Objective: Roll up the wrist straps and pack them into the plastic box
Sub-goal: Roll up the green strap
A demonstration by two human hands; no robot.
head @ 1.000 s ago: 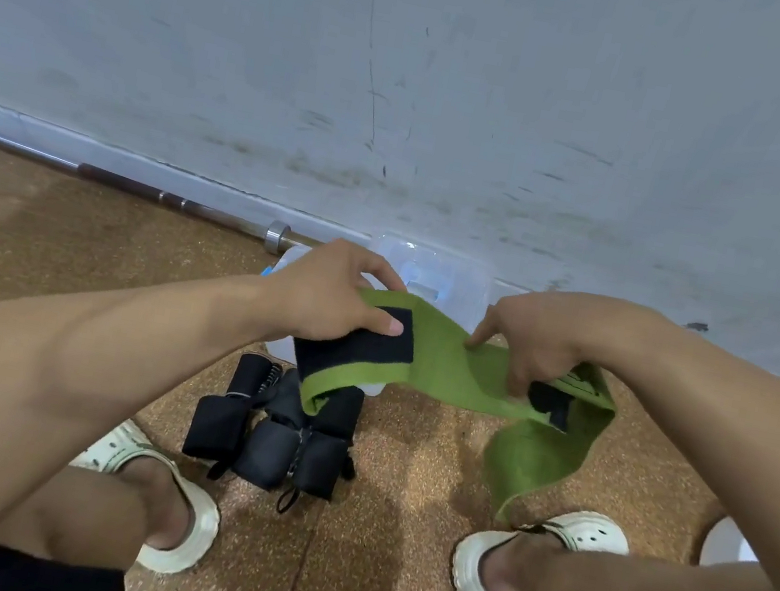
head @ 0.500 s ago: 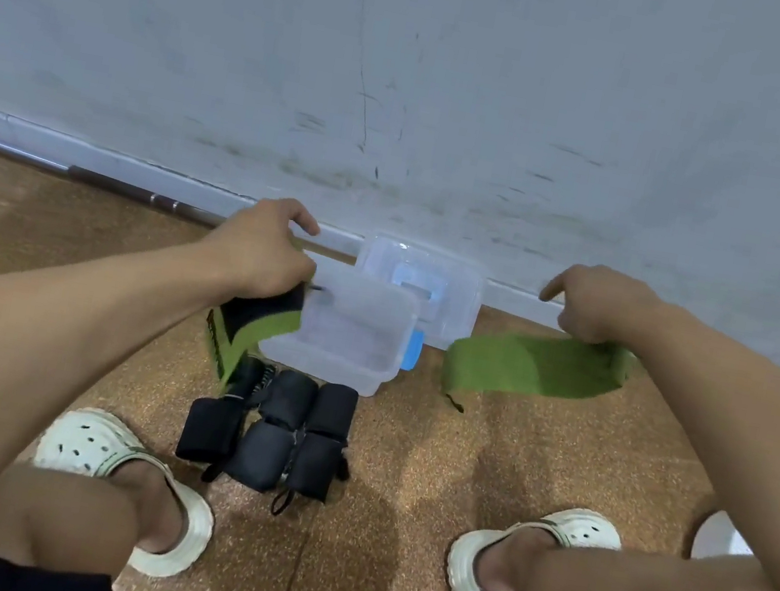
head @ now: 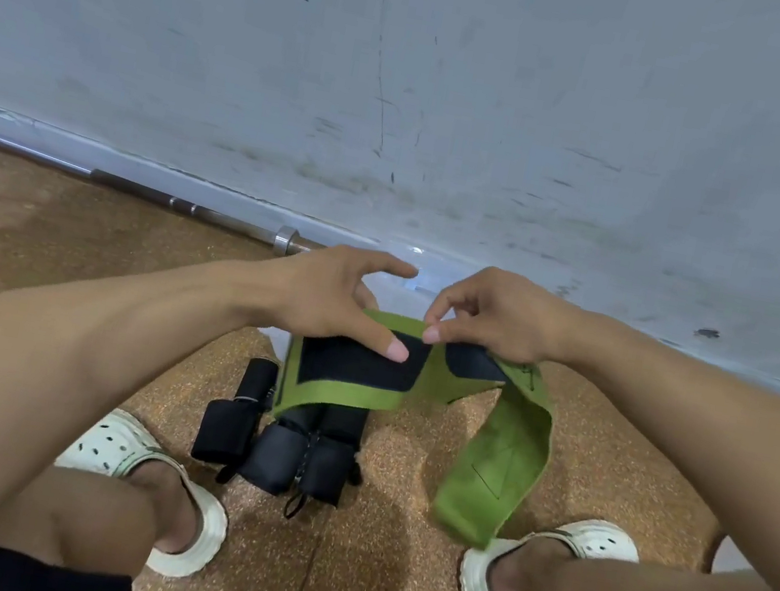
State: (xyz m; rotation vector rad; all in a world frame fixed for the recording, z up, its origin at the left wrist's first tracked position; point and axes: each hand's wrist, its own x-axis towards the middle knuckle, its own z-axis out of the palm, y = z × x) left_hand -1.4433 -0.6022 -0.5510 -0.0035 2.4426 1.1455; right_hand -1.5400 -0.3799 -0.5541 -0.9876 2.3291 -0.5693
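Observation:
A green wrist strap [head: 496,449] with black velcro patches hangs between my hands above the floor. My left hand [head: 335,301] holds its left end, thumb pressed on the black patch, index finger stretched out. My right hand [head: 493,316] pinches the strap's top edge near the middle. The strap's long tail droops down to my right foot. Several rolled black wrist straps [head: 284,438] lie side by side on the floor below. The clear plastic box [head: 405,287] is mostly hidden behind my hands, near the wall.
A steel barbell [head: 184,207] lies along the foot of the grey wall at left. My feet in white clogs [head: 126,452] stand either side of the black rolls on the cork floor. A white object [head: 730,556] shows at the right edge.
Half a second ago my hands were spread wide with the strap stretched apart. Now they have come back together in front of the box, and the strap's tail hangs down at right.

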